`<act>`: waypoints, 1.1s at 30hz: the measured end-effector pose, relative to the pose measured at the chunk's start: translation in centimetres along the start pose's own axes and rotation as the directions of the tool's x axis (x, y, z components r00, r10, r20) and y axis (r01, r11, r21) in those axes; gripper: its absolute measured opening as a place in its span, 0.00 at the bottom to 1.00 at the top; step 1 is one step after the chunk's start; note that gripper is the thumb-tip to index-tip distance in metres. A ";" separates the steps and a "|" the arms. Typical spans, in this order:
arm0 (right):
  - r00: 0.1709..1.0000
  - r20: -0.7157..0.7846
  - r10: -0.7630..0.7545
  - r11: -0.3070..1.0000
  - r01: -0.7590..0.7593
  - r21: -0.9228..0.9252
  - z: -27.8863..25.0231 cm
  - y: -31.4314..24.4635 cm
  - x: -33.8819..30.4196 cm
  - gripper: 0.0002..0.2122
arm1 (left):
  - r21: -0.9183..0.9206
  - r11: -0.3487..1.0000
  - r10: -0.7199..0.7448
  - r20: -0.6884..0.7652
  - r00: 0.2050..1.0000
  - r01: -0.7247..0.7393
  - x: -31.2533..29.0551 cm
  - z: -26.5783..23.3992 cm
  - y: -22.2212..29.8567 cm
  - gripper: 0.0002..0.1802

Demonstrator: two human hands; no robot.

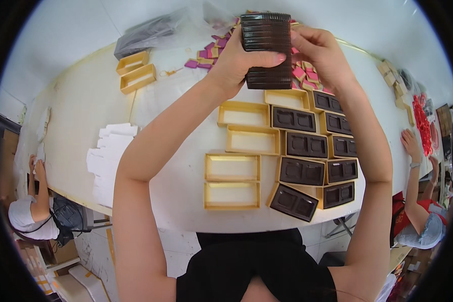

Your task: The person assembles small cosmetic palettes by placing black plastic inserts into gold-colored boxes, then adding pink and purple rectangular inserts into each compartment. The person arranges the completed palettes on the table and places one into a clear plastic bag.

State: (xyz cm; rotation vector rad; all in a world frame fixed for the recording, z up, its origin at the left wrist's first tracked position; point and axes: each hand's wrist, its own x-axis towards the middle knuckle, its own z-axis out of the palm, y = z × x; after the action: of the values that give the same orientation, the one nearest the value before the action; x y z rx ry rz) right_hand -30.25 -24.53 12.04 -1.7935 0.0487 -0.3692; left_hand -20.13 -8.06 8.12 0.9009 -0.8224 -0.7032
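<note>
A thick stack of dark brown plastic trays (pixel 267 38) is held up over the far part of the table. My left hand (pixel 239 60) grips it from the left, thumb laid across its front. At the stack's right edge, my right hand (pixel 319 53) has its fingers bent against it; the fingertips are partly hidden. Below stand gold boxes in rows. Several, such as the gold box (pixel 232 195) at the near left, hold no tray. To the right, others hold a two-hollow brown tray (pixel 305 145). One tray (pixel 293 202) at the near edge sits tilted.
Small pink and purple pieces (pixel 214 50) lie heaped behind my hands. White folded cards (pixel 113 156) are piled left, with two gold boxes (pixel 138 78) farther back near a plastic-wrapped bundle (pixel 148 32). People work at left (pixel 30 211) and right (pixel 423 221); red ribbon (pixel 422 123) lies right.
</note>
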 end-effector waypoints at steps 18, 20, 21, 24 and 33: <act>0.920 0.347 0.182 0.908 -0.293 0.301 -7.3 6.9 -1.9 0.07 | -0.351 0.909 -0.303 -0.189 0.934 0.224 -2.0 -2.3 -3.6 0.15; 0.926 0.175 0.335 0.942 -0.330 -0.061 -5.6 10.6 -1.2 0.14 | -0.380 0.897 -0.368 -0.354 0.860 0.227 -1.4 -2.7 -4.7 0.14; 0.917 0.135 0.375 0.915 -0.344 -0.211 -5.5 11.7 -0.8 0.16 | -0.389 0.886 -0.396 -0.356 0.846 0.251 -1.2 -2.4 -4.8 0.14; 0.920 -0.031 0.390 0.716 -0.324 -0.618 -3.6 8.7 -0.7 0.18 | -0.395 0.875 -0.436 -0.397 0.808 0.279 -2.2 -2.4 -4.4 0.14; 0.938 0.345 -0.012 0.425 0.317 -0.847 -2.4 9.7 -6.2 0.30 | -0.418 0.855 -0.440 -0.269 0.857 0.308 -1.9 -3.5 -5.4 0.20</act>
State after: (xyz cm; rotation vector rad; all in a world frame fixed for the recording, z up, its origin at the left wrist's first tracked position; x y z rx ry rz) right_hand -35.19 -27.82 1.94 -2.9586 -0.1892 -0.2075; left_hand -19.09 -7.62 1.52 0.8258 -0.1696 -0.9667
